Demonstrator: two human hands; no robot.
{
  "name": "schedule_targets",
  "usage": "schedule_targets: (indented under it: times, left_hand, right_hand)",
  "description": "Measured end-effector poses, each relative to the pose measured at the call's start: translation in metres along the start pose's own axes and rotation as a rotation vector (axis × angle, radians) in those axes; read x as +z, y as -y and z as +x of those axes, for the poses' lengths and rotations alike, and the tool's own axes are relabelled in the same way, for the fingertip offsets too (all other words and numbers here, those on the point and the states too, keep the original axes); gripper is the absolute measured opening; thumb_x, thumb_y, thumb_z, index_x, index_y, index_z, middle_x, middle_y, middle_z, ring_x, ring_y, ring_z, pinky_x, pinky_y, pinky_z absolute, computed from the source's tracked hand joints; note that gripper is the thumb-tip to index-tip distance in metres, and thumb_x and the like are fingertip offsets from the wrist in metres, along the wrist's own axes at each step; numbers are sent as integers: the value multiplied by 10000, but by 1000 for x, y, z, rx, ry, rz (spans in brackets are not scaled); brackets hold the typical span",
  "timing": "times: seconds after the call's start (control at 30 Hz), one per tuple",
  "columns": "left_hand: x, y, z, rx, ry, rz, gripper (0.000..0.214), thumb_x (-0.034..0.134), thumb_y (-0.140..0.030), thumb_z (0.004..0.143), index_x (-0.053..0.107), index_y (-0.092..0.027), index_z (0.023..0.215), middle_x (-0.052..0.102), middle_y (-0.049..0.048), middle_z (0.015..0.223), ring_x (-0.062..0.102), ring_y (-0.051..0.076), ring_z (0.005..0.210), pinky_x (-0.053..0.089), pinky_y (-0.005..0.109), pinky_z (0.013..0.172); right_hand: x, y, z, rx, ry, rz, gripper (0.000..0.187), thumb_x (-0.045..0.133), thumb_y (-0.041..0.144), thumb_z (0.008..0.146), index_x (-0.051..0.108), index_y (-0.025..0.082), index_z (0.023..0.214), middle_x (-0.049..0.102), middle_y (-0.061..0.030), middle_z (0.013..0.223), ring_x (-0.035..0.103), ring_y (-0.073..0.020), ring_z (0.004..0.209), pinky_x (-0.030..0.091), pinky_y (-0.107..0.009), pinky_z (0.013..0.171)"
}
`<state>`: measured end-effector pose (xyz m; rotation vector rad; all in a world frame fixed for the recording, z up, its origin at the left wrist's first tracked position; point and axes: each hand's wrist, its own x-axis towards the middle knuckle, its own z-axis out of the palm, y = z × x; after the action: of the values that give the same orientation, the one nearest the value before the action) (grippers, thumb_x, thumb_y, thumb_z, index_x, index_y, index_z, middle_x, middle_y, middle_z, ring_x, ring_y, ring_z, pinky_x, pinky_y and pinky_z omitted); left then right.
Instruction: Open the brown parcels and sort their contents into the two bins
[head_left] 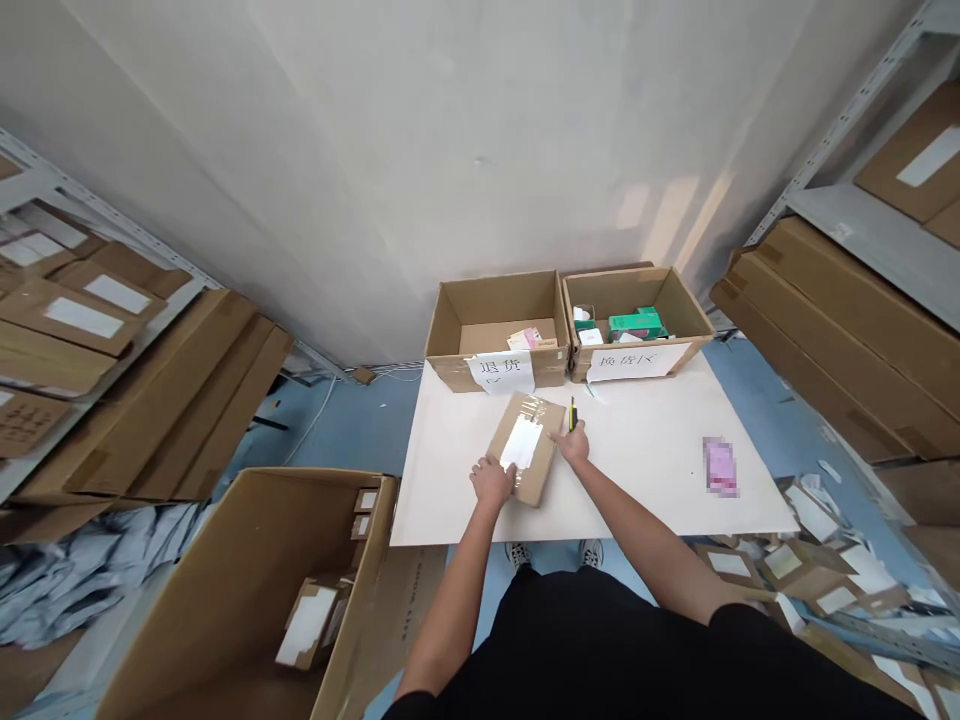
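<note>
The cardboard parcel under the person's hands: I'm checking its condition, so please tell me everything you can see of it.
The cardboard parcel is a flat, rectangular brown box lying skewed on the white table. A white label covers much of its top, with no readable print, and shiny clear tape crosses the far end. No damage is visible from this view. The left hand rests on its near corner, and the right hand touches its right edge.

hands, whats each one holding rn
Left hand: open, resting on a cardboard parcel, not gripping.
Right hand: closed, appears to hold a yellow cutter.
</note>
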<state>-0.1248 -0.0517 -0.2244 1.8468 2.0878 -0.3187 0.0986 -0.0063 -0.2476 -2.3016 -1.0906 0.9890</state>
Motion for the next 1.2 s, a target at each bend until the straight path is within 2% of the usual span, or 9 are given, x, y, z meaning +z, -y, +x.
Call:
schedule_targets:
  times: [0.1,0.2,0.37,0.53,0.7,0.83,0.93,1.07,1.2]
  left_hand:
    - [2,-15,-11,50,78,-48,666,293,-555,1046,735,-108,1264,689,242,1255,684,368,1125,537,468,956]
    - [-8,-26,-1,197,-26,-92,509,344,-443,1056,742,-199,1261,638,179,1386,639,328,1226,536,433,985]
    - [-24,-38,46,490,-31,-93,552,426,-381,1044,485,-257,1578,321,81,1732,283,306,1585,408,449,1192]
    - [-8,-43,64,462,22,-22,622,300,-445,1069,302,-313,1677,174,27,1787,110,288,1645,233,583,1275]
    - [3,-40,41,217,-23,12,685,293,-525,1058,308,-240,1681,187,123,1776,182,381,1611,290,638,1212]
    - [-5,-40,25,168,52,56,693,359,-585,1036,508,-159,1562,504,240,1587,461,417,1431,376,590,1136]
    - [-13,-41,26,206,78,44,564,423,-524,1029,668,-147,1369,703,219,1311,540,395,1336,433,527,1082]
    - [-9,-45,36,299,-70,-63,542,430,-452,1038,586,-192,1487,538,171,1569,424,363,1477,417,491,1147]
    - [17,-47,38,345,-171,-110,655,332,-511,1063,381,-237,1656,337,86,1730,173,345,1624,229,546,1287]
  right_hand:
    - [-13,37,30,-75,-14,-97,499,770,441,853,465,225,1184,734,-129,1121,726,-284,1058,542,-309,789]
    - [-28,38,42,-65,-59,-65,493,750,468,856,478,221,1184,744,-114,1056,731,-283,991,535,-305,746]
    - [-34,-44,8,18,-152,71,489,683,616,849,497,247,1111,737,-73,956,736,-304,925,544,-333,717]
    - [-11,-113,-30,73,-41,66,619,779,702,729,518,250,1063,740,-76,932,734,-309,906,545,-350,751]
    - [-13,-77,8,65,-45,19,634,815,664,717,531,244,1097,750,-103,999,734,-317,957,545,-355,766]
    - [-23,-21,58,6,-85,18,647,874,589,700,552,234,1134,757,-122,988,733,-316,913,537,-350,720]
    - [-27,-2,77,-64,-54,196,533,800,610,792,571,247,1107,746,-53,849,716,-252,763,532,-318,647]
    - [-33,-20,72,-90,8,573,403,577,654,946,553,255,1001,653,28,656,652,-170,585,515,-261,565]
    - [-48,-60,51,-60,153,691,389,691,589,900,526,239,859,703,-5,714,705,-164,635,528,-239,589]
